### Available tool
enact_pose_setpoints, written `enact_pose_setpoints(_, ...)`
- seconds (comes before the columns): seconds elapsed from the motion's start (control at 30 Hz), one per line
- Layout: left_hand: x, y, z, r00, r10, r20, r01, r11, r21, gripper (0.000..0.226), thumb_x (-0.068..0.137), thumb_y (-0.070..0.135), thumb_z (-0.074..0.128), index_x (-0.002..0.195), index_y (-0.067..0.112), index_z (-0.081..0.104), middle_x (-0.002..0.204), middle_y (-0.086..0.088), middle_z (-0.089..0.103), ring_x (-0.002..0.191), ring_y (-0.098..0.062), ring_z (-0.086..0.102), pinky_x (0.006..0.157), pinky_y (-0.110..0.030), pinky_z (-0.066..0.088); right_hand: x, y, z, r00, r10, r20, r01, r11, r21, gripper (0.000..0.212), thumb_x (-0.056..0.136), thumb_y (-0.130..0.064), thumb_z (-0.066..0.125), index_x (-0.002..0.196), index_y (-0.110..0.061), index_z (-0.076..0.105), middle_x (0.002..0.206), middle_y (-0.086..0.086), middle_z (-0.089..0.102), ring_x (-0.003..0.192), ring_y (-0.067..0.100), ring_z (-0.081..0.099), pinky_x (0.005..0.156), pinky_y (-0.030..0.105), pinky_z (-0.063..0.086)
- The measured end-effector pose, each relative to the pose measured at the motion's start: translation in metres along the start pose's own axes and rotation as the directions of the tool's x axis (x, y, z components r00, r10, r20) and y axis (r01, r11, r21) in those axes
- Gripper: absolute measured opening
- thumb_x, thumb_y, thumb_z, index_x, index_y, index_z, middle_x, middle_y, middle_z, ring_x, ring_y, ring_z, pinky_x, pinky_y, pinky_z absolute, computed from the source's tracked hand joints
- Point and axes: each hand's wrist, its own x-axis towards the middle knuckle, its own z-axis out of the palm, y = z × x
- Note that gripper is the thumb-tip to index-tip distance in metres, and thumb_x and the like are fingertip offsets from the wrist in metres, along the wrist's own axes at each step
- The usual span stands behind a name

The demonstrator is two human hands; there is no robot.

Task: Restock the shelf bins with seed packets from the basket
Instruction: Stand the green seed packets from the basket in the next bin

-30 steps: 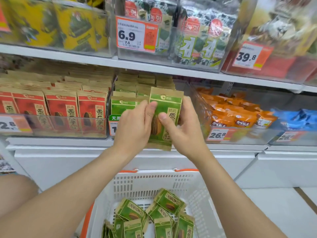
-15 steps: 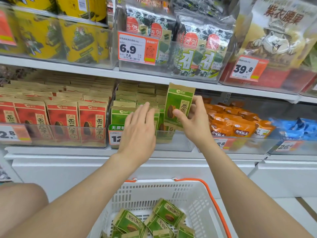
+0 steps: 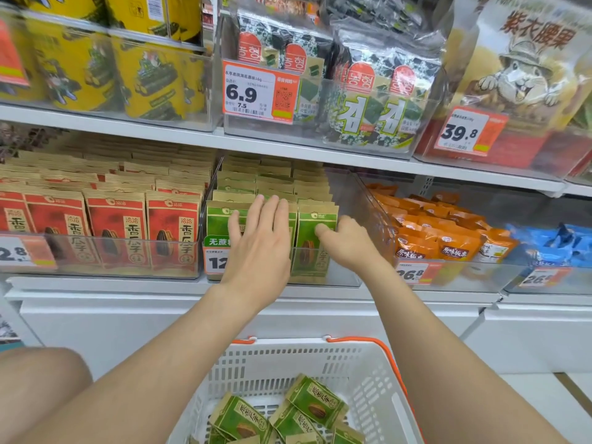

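My R hand [image 3: 349,246] pinches the front green seed packet [image 3: 312,251] of the rt column. The thumb is on its face and the other fingers go round its rt edge, out of my sight. That packet stands upright inside the clear bin [image 3: 347,203], its bottom behind the bin's front wall, touching the packet beside it on the left.

L hand [image 3: 256,251] is flat, fingers straight & close together, pressed against the fronts of the green packets [image 3: 221,219] in the left & mid columns. The fingertips reach their top edges. The two hands are near each other, not touching. More green packets fill the bin in rows toward the back. L wrist partly covers the bin's price tag [image 3: 215,262]; I read only "12".

Below, between my forearms, is the white slotted basket [image 3: 362,373], w/ loose green packets [image 3: 315,402] lying tilted on its bottom.

On the same shelf are red seed packets [image 3: 115,229] in the bin to the left, orange snack packs [image 3: 448,241] in the bin to the rt, and blue packs [image 3: 557,241] beyond those. On the upper shelf, seaweed packs [image 3: 374,110] sit beside the 6.9 tag [image 3: 256,91], w/ yellow packs [image 3: 147,75] to the left. A big bag w/ a cartoon rodent [image 3: 525,68] is behind the 39.8 tag [image 3: 464,133]. A bare knee [image 3: 41,379] shows lower left.
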Motion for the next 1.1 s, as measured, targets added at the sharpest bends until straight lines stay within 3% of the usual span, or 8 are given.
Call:
enact_pose_setpoints(0.13, -0.001, -0.002, -0.001, 0.999, 0.024, -0.029, -0.025, 0.999, -0.034, 0.080, 0.089, 0.006, 0.062, 0.162, 0.006, 0.028, 0.167, -0.012, 0.030, 0.158, -0.033, 0.019, 0.121, -0.063, 0.021, -0.007, -0.004, 0.009, 0.998, -0.065, -0.015, 0.065, 0.998, -0.008, 0.024, 0.089, -0.037, 0.062, 0.085, -0.016, 0.073, 0.080, -0.003, 0.073, 0.089, 0.022, 0.066, 0.075, 0.033, 0.055)
enact_pose_setpoints(0.3, -0.006, -0.003, -0.002, 0.985, 0.103, -0.135, -0.115, 0.990, -0.087, 0.067, 0.084, -0.002, 0.061, 0.148, 0.009, 0.046, 0.158, -0.013, 0.040, 0.151, -0.035, 0.031, 0.118, -0.056, 0.032, -0.017, 0.006, 0.024, 0.968, -0.038, -0.249, -0.002, 0.987, -0.159, 0.048, 0.078, -0.057, 0.062, 0.110, -0.022, 0.053, 0.102, -0.002, 0.066, 0.098, 0.029, 0.060, 0.095, 0.046, 0.048)
enact_pose_setpoints(0.4, -0.012, -0.003, -0.002, 0.969, 0.160, -0.188, -0.172, 0.984, -0.048, 0.035, 0.079, 0.003, 0.062, 0.111, 0.014, 0.055, 0.117, -0.007, 0.053, 0.110, -0.032, 0.048, 0.091, -0.044, 0.043, -0.032, 0.022, 0.046, 0.758, -0.262, -0.598, 0.197, 0.965, -0.174, 0.049, 0.077, -0.036, 0.061, 0.118, -0.013, 0.048, 0.112, 0.008, 0.051, 0.099, 0.031, 0.045, 0.089, 0.048, 0.041)
enact_pose_setpoints(0.5, -0.024, -0.002, 0.000, 0.989, 0.145, 0.016, -0.145, 0.989, -0.002, 0.019, 0.090, 0.013, 0.058, 0.106, 0.019, 0.049, 0.103, -0.002, 0.055, 0.096, -0.027, 0.048, 0.079, -0.037, 0.036, -0.043, 0.054, 0.062, 0.615, -0.459, -0.642, 0.336, 0.888, -0.314, 0.033, 0.072, -0.015, 0.054, 0.104, -0.009, 0.052, 0.112, 0.013, 0.048, 0.101, 0.034, 0.043, 0.087, 0.048, 0.038)
enact_pose_setpoints(0.73, -0.058, 0.003, 0.030, 0.795, 0.106, 0.598, -0.217, 0.969, 0.117, 0.018, 0.102, 0.020, 0.048, 0.118, 0.018, 0.056, 0.106, -0.006, 0.063, 0.092, -0.033, 0.060, 0.069, -0.038, 0.038, -0.068, 0.124, 0.107, 0.716, -0.678, -0.166, 0.577, 0.708, -0.407, 0.016, 0.075, -0.008, 0.046, 0.086, -0.008, 0.058, 0.091, 0.012, 0.056, 0.083, 0.034, 0.050, 0.072, 0.043, 0.040)
enact_pose_setpoints(0.83, -0.075, 0.014, 0.047, 0.589, 0.200, 0.783, -0.354, 0.935, 0.027, 0.028, 0.104, 0.023, 0.048, 0.130, 0.019, 0.059, 0.117, -0.007, 0.063, 0.095, -0.031, 0.062, 0.074, -0.039, 0.047, -0.084, 0.160, 0.131, 0.868, -0.339, 0.363, 0.473, 0.787, -0.397, 0.021, 0.087, -0.014, 0.048, 0.094, -0.017, 0.067, 0.094, 0.008, 0.070, 0.089, 0.033, 0.064, 0.076, 0.040, 0.052)
enact_pose_setpoints(1.0, -0.093, 0.034, 0.068, 0.380, 0.317, 0.869, -0.434, 0.891, -0.135, 0.032, 0.104, 0.019, 0.047, 0.134, 0.018, 0.061, 0.124, -0.009, 0.065, 0.104, -0.030, 0.065, 0.089, -0.045, 0.058, -0.125, 0.229, 0.167, 0.647, 0.231, 0.726, 0.384, 0.725, -0.573, 0.006, 0.090, -0.020, 0.068, 0.095, -0.017, 0.068, 0.094, 0.006, 0.068, 0.091, 0.029, 0.066, 0.087, 0.042, 0.060)
enact_pose_setpoints(1.1, -0.094, 0.041, 0.076, 0.365, 0.328, 0.871, -0.456, 0.879, -0.140, 0.032, 0.104, 0.016, 0.045, 0.132, 0.017, 0.061, 0.120, -0.008, 0.065, 0.098, -0.029, 0.066, 0.084, -0.045, 0.059, -0.147, 0.258, 0.183, 0.438, 0.460, 0.772, 0.353, 0.702, -0.619, 0.053, 0.077, -0.050, 0.086, 0.113, -0.016, 0.067, 0.106, 0.006, 0.073, 0.096, 0.029, 0.069, 0.093, 0.047, 0.061)
